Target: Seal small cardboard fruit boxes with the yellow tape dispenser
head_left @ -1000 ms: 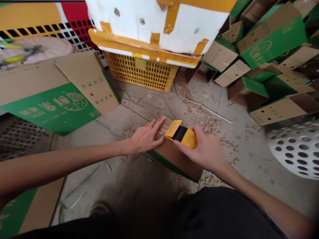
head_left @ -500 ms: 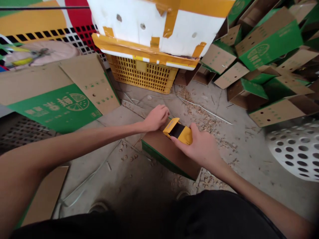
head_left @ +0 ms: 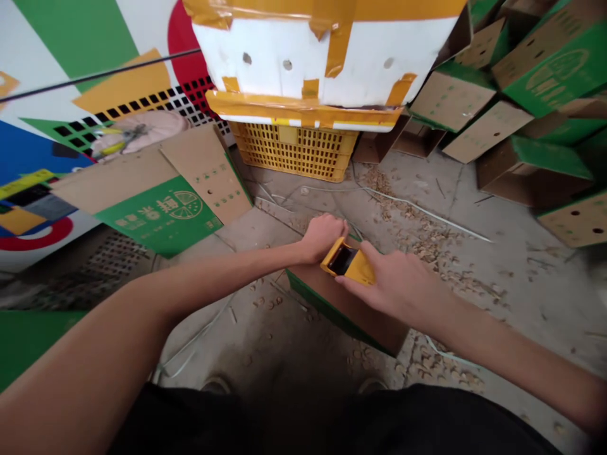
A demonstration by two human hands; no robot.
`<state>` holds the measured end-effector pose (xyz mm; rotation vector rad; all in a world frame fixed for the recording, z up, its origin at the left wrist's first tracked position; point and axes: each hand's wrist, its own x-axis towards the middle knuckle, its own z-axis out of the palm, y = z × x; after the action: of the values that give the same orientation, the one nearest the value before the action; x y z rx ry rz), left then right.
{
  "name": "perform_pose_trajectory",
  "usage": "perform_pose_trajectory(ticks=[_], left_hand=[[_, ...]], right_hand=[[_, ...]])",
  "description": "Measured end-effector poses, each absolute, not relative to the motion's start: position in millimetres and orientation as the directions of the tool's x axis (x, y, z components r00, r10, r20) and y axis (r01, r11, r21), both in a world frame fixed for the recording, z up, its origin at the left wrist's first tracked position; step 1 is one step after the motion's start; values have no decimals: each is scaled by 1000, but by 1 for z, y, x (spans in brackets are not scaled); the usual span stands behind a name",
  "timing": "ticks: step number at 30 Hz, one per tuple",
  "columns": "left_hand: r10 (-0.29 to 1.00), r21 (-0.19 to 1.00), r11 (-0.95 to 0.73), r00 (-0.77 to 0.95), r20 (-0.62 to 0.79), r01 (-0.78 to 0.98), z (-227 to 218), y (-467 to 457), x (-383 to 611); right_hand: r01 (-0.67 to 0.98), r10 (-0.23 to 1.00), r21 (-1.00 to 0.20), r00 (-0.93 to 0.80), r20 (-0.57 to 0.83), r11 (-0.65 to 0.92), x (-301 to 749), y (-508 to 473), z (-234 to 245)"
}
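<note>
Head view: left hand (head_left: 325, 237) curled, hold unclear
Right hand (head_left: 402, 281): clasping yellow device (head_left: 359, 268)
Device: likely light, rigid; hold sides

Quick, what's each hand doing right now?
Left hand: curled at the cardboard box; whether it holds anything can't be told.
Right hand: closed around a yellow tool.

Yellow device (head_left: 361, 268) over brown-topped green carton (head_left: 348, 304)

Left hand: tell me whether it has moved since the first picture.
Yes: the left hand has moved closer to the yellow crate, upward and slightly right in view.
</note>
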<state>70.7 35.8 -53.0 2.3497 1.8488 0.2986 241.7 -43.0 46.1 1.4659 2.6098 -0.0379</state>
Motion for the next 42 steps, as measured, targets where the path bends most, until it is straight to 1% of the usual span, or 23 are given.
perform_pose_trajectory(ticks=[3, 5, 9, 13, 15, 19, 23, 25, 27, 29, 32, 34, 36, 39, 40, 42], left_hand=[[972, 189, -235, 226, 71, 953, -47, 32, 72], [972, 180, -232, 220, 81, 956, -45, 29, 74], [977, 176, -210, 198, 82, 962, -44, 25, 77], [982, 202, -190, 183, 55, 961, -44, 27, 76], [986, 220, -166, 162, 33, 961, -43, 29, 75], [992, 229, -122, 128, -12, 966, -43, 29, 75], [993, 183, -110, 116, -22, 977, -45, 27, 77], [993, 153, -113, 118, -25, 982, -46, 26, 77], [994, 125, -101, 106, -29, 987, -47, 25, 78], [995, 102, -91, 95, -35, 991, -47, 24, 78], [994, 70, -96, 99, -36, 993, -48, 23, 78], [994, 40, -104, 106, -40, 994, -49, 23, 78], [992, 16, -116, 116, -50, 993, -49, 23, 77], [989, 9, -126, 126, -72, 992, -49, 24, 76], [989, 10, -125, 126, -82, 992, -49, 24, 76], [987, 9, -123, 123, -100, 992, -49, 23, 76]], right_hand=[[872, 865, 38, -477, -152, 488, 257, -47, 46], [874, 865, 8, -479, -151, 486, 268, -50, 45], [872, 863, -37, -488, -132, 488, 289, -57, 43], [882, 870, -37, -469, -153, 469, 318, -64, 40], [903, 888, -58, -429, -165, 426, 341, -70, 37], [951, 916, -108, -308, -258, 290, 389, -95, 32], [949, 916, -195, -295, -273, 247, 421, -123, 26], [943, 900, -242, -300, -316, 230, 433, -133, 22], [948, 895, -263, -270, -356, 181, 447, -139, 17], [954, 903, -268, -231, -364, 136, 466, -146, 13], [962, 932, -253, -183, -313, 104, 497, -159, 9], [967, 952, -225, -174, -251, 118, 516, -170, 13], [965, 967, -183, -216, -138, 189, 528, -178, 25], [915, 925, -138, -381, 12, 379, 534, -184, 44], [897, 906, -129, -422, 31, 423, 534, -184, 47], [882, 890, -126, -456, 25, 455, 534, -183, 43]])
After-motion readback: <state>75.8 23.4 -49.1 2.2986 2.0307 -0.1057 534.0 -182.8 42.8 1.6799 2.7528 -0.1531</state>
